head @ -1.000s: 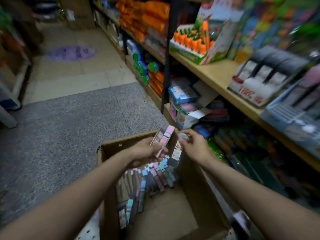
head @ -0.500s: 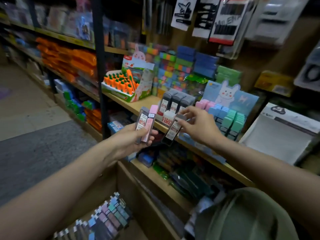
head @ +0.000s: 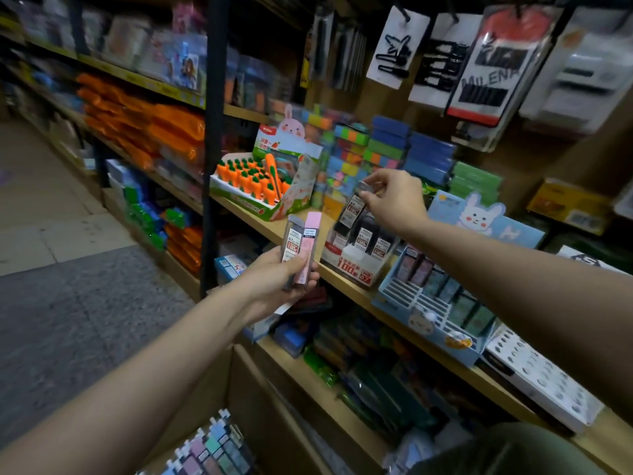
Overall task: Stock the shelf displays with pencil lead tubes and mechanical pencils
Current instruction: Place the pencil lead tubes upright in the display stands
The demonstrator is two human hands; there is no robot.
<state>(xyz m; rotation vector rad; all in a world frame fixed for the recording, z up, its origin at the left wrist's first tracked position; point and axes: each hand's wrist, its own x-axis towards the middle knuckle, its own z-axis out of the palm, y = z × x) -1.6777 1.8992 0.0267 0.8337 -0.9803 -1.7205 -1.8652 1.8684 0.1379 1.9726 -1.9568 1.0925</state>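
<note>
A: So where are the lead tubes rn?

B: Left hand [head: 274, 275] has its fingers wrapped around 2 tubes, a grey one [head: 292, 242] and a pink one [head: 308, 246], held upright by the shelf [head: 270, 228]. Right hand [head: 394, 197] pinches a dark tube [head: 352, 209] by its cap, right over the white display box [head: 356, 262].

A: More stock?

B: Yep, a carton [head: 212, 450] down below.

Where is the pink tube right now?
In the head view, the pink plastic lead tube is left of centre, held upright in the left hand beside a clear grey lead tube, just in front of the wooden shelf edge.
</note>
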